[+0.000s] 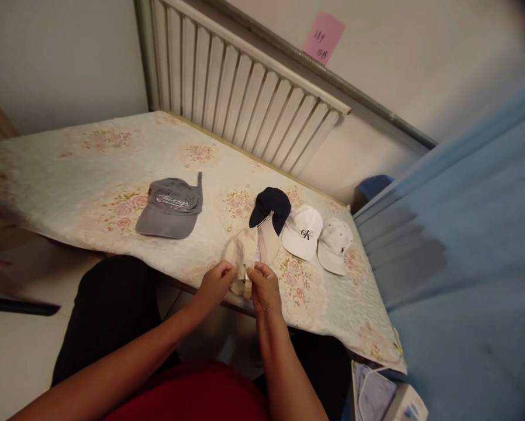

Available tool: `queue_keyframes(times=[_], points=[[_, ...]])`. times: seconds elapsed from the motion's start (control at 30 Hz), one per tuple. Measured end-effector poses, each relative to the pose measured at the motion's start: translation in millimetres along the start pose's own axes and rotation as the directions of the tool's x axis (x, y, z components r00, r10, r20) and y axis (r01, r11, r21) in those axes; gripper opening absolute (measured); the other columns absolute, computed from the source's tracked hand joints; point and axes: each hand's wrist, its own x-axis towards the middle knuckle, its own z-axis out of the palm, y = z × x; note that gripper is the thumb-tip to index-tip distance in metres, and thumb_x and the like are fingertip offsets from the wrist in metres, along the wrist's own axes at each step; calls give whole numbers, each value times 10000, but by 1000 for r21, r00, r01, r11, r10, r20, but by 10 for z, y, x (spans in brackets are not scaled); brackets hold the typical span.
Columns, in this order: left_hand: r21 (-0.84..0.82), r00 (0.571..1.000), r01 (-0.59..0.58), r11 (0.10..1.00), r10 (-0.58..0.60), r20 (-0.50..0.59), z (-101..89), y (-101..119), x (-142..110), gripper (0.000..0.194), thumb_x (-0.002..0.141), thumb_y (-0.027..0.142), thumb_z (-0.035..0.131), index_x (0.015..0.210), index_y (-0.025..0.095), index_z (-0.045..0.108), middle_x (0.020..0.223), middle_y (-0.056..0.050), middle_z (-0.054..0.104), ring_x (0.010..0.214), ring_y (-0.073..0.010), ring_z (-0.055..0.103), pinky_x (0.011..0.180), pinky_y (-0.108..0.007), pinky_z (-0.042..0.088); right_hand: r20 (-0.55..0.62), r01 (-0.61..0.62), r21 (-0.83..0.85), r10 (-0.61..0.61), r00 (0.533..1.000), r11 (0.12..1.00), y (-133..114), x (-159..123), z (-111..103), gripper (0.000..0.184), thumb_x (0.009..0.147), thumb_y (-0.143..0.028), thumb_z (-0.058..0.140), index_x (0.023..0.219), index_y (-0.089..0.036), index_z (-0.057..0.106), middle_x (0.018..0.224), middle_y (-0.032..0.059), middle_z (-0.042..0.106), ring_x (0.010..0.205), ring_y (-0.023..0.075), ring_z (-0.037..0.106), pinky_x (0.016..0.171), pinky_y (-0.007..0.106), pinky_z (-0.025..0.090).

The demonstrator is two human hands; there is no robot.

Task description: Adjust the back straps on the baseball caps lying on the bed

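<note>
A beige cap [241, 248] is between my hands at the front edge of the flowered tabletop, its strap and buckle toward me. My left hand [221, 278] pinches the cap's rim on the left. On the other side of the buckle, my right hand [265, 285] grips the strap with thumb and fingers. Just beyond lies a dark navy cap [272, 203], partly overlapped by the beige one. To its right are a white cap with black CK letters [303, 233] and another white cap with a small dark logo [335, 244]. A grey cap [171, 207] with white script lies apart on the left.
The flowered cloth [113, 166] covers the table. Behind it a white radiator [240, 88] runs along the wall, below a pink note [324, 36]. A blue curtain [459, 251] hangs on the right. A white box [407, 403] stands low at the right, and part of another person shows at far left.
</note>
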Motion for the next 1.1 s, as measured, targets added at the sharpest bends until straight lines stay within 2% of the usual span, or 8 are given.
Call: queue_keyframes(times=[0.13,0.23,0.4,0.53,0.67,0.8,0.93,1.1], points=[[132,998,-8,991,15,-54,17,-51,-59,116,756,327,501,766,211,504,664,34,493,637,-161,494,616,-274,392,33,-55,32,54,998,998,-34,-23,10,304,559,-230,750,805,-159,586,586,-42,611,374,62,419,350,184,340],[298,993,-21,954,54,-104,68,-141,-96,200,727,329,554,861,220,454,735,28,496,680,-171,525,659,-292,418,45,-75,51,73,996,996,-60,-40,34,288,557,-222,746,790,-155,590,600,-31,623,400,74,458,372,191,369],[472,995,19,882,28,-92,141,-193,-63,181,773,304,511,897,229,402,716,30,507,653,-173,549,628,-284,405,51,-52,39,50,997,998,-110,-74,74,222,570,-207,722,744,-146,599,579,-20,624,444,91,509,403,190,387],[543,992,-20,840,82,-91,137,-116,16,105,766,159,424,839,232,406,695,23,499,654,-174,541,638,-282,381,80,-54,30,52,995,998,-138,-93,52,205,595,-213,703,763,-150,604,567,-33,611,413,85,475,383,191,360],[561,988,-58,826,127,-86,99,7,48,114,757,145,426,828,234,421,694,28,498,661,-171,539,637,-271,369,118,-22,69,14,993,997,-191,-107,41,200,598,-175,702,776,-137,619,623,-14,638,493,94,535,471,197,420],[568,976,-129,813,205,-72,45,215,93,120,749,146,432,827,237,443,668,38,484,624,-163,522,612,-263,364,225,-18,68,3,974,998,-357,-94,104,244,628,-186,686,862,-136,642,697,16,676,517,111,560,488,211,435],[612,916,-283,738,398,-56,1,554,227,112,752,137,435,812,229,456,732,11,518,685,-166,531,649,-267,389,268,42,148,-81,960,988,-644,-28,231,254,636,-192,675,884,-152,635,784,40,695,677,173,635,595,270,507],[737,786,-441,512,617,41,-39,1055,443,118,791,137,431,850,209,503,828,-33,547,789,-179,534,728,-282,414,120,242,252,-278,953,937,-1026,-38,373,203,661,-193,654,859,-171,614,846,30,690,836,188,646,793,341,524]])
